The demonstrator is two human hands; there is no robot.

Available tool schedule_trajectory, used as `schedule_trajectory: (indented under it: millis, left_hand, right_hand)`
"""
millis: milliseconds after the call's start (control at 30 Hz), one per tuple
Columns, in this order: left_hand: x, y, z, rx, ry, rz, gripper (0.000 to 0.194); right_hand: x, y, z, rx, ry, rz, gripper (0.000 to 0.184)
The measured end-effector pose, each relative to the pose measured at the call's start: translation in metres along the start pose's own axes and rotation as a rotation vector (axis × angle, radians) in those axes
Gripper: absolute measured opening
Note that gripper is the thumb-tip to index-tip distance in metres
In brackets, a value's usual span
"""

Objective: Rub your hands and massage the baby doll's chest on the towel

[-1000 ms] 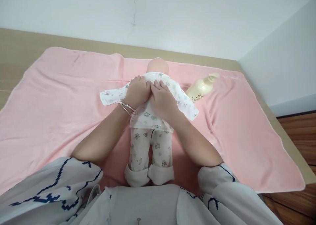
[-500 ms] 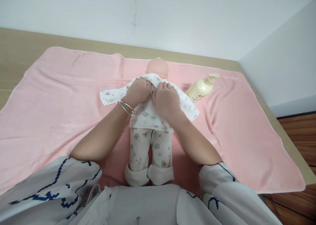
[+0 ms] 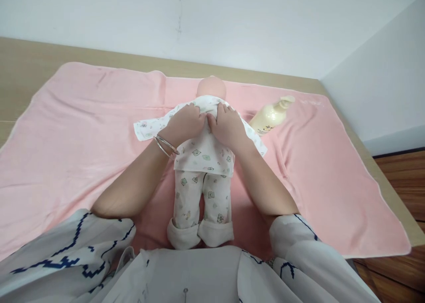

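Observation:
A baby doll (image 3: 211,87) lies lengthwise before me, its bald head away from me. It wears a white printed shirt (image 3: 203,156) with the sleeves spread out, and matching trousers (image 3: 187,199) with the leg ends folded over. My left hand (image 3: 187,122), with bangles at the wrist, rests open on the left upper part of the shirt. Open too, my right hand (image 3: 229,125) lies on the right upper part. The thumbs almost meet at the middle, and the fingers point toward the doll's head. The fingertips are partly hidden.
A pale yellow pump bottle (image 3: 270,117) lies tilted by the right sleeve. Beneath everything, a pink blanket (image 3: 99,130) with shallow folds covers much of the wooden table (image 3: 29,59). A white wall (image 3: 252,33) stands behind, and wooden flooring (image 3: 401,179) shows at right.
My fingers have gone from bunching the shirt near the middle to lying over its upper part. The cloth there looks smoother. The bottle and trousers have stayed put.

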State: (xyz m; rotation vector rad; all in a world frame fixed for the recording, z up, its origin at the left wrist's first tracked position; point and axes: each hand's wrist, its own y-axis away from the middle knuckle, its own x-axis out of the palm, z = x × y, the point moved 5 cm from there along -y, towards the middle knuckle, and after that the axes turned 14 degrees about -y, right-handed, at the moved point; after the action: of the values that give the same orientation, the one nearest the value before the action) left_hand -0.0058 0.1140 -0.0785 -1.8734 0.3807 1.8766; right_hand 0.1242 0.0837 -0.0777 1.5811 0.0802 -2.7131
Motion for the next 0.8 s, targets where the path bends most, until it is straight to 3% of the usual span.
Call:
schedule_trajectory:
  millis: [200,367,500,633,700,800]
  left_hand:
    - [0.026,-0.02,0.016,-0.178,0.223,-0.045,0.037]
    - [0.012,-0.004,-0.001,-0.123,0.115,-0.13,0.036]
    - [-0.003,0.012,-0.017,-0.05,0.096,-0.111,0.03]
    - [-0.003,0.005,-0.006,-0.063,0.201,-0.072,0.032]
    - [0.006,-0.005,0.003,-0.077,0.261,-0.052,0.032]
    - [0.022,-0.017,0.007,-0.05,0.223,-0.114,0.03]
  right_hand:
    - [0.001,0.018,0.025,-0.017,0.101,-0.008,0.061]
    - [0.001,-0.007,-0.003,0.051,-0.063,0.002,0.062]
    - [0.001,-0.02,-0.018,0.057,-0.067,0.006,0.067]
    - [-0.004,-0.012,-0.011,0.019,-0.053,0.04,0.064]
    - [-0.008,-0.002,-0.001,-0.013,-0.058,0.078,0.059]
    - [-0.011,0.014,0.016,-0.07,-0.048,0.109,0.055]
